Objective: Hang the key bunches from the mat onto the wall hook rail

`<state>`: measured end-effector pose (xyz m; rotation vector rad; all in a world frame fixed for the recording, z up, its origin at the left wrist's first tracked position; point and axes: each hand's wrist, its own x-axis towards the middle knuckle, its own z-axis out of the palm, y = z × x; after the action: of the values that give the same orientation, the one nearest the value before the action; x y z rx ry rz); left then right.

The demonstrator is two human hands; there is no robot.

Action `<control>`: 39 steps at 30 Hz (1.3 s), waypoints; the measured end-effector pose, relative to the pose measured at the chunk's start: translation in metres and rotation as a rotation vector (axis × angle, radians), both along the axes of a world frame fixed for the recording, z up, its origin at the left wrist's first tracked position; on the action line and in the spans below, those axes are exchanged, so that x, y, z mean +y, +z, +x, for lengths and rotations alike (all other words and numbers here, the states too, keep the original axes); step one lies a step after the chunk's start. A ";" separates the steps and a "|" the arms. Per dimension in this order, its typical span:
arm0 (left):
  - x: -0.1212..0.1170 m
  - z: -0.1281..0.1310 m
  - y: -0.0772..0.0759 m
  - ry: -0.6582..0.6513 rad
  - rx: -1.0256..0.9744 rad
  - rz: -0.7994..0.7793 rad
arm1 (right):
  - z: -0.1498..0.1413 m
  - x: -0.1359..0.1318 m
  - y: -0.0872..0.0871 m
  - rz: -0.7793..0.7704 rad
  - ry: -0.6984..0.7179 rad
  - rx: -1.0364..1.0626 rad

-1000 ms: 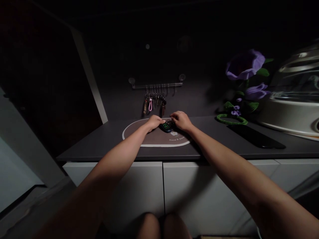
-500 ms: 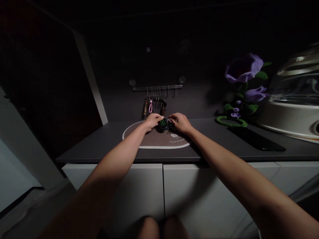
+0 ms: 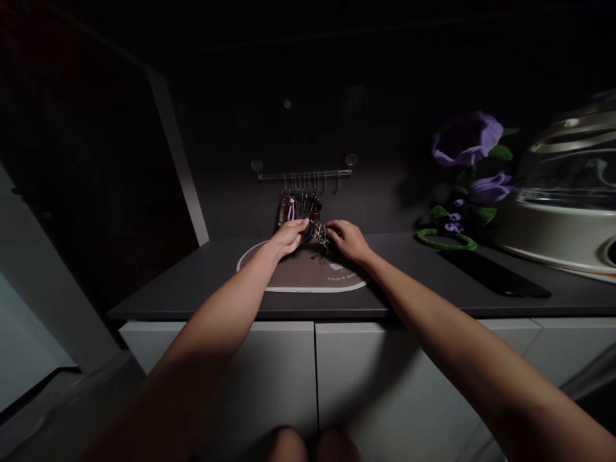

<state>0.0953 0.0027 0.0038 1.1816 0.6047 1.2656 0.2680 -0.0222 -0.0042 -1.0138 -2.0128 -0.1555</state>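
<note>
A dark key fob (image 3: pixel 310 231) with a small metal key ring (image 3: pixel 321 236) is held up just above the round-ended mat (image 3: pixel 301 273). My left hand (image 3: pixel 290 236) grips the fob's dark body. My right hand (image 3: pixel 348 240) pinches at the ring side with its fingertips. The two hands are close together, and they hide much of the fob. Behind them, several keys and a pink strap (image 3: pixel 291 209) hang from a metal wall rail (image 3: pixel 303 173).
The dark counter (image 3: pixel 192 282) has white cabinet doors below. To the right are artificial purple flowers (image 3: pixel 466 139), a green ring (image 3: pixel 445 240), a black flat phone-like slab (image 3: pixel 493 273) and a large silver appliance with a clear dome (image 3: pixel 563 205).
The fob has risen off the mat and turned edge-on, so its green light no longer shows. Both hands are slightly higher and nearer the wall.
</note>
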 end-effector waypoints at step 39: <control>-0.010 -0.002 0.002 0.017 0.248 0.240 | -0.004 0.003 0.002 -0.251 0.291 0.454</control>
<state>0.0935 -0.0075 0.0060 1.5514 0.6566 1.2395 0.2643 -0.0194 -0.0025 -0.8042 -1.7554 0.4554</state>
